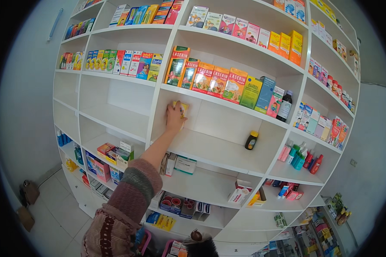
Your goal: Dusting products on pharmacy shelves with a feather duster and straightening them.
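Note:
My left hand reaches into the middle shelf compartment, with its back towards me. Its fingers and thumb are around a small yellow carton, close to the left divider; the hand hides much of the carton. Whether the carton's base rests on the shelf board I cannot tell. Farther right on the same board stands a small dark bottle with a yellow cap. My right hand is out of view.
Orange Laserin cartons and a brown syrup bottle line the shelf above. Below are white-and-teal boxes and a white carton. White dividers bound the compartment. A dark bristly object shows at the bottom.

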The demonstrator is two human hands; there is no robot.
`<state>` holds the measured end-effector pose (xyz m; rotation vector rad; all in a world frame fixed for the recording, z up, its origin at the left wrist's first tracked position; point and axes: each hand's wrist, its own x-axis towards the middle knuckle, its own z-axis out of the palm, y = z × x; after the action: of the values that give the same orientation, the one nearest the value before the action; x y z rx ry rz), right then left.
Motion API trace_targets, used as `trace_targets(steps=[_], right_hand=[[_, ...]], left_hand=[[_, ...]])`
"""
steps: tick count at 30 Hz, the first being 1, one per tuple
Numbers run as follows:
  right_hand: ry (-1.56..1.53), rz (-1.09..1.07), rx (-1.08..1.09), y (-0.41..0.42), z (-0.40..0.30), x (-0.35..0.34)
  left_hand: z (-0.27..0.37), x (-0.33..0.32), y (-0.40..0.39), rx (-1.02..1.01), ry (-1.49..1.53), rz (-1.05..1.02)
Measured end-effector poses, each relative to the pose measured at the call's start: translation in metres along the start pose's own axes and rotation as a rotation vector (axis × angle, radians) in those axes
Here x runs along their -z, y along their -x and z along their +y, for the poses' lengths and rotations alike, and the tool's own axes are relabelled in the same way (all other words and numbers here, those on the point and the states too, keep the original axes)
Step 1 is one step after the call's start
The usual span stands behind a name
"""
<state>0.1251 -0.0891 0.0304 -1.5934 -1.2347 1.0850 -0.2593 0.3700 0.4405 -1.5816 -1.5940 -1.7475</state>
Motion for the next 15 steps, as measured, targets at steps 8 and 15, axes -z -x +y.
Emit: trace_targets(steps=[8,15], right_hand=[[0.047,0.117,0.176,-0.002,-0.015,-0.032],[0.159,0.137,0.109,-0.011,0.015,-0.039]], left_hand=[[-0.007,-0.017,0.0,-0.043,-0.377,-0.005],[-0.002,-0.016,0.009,-0.191,-0.471,-0.48]])
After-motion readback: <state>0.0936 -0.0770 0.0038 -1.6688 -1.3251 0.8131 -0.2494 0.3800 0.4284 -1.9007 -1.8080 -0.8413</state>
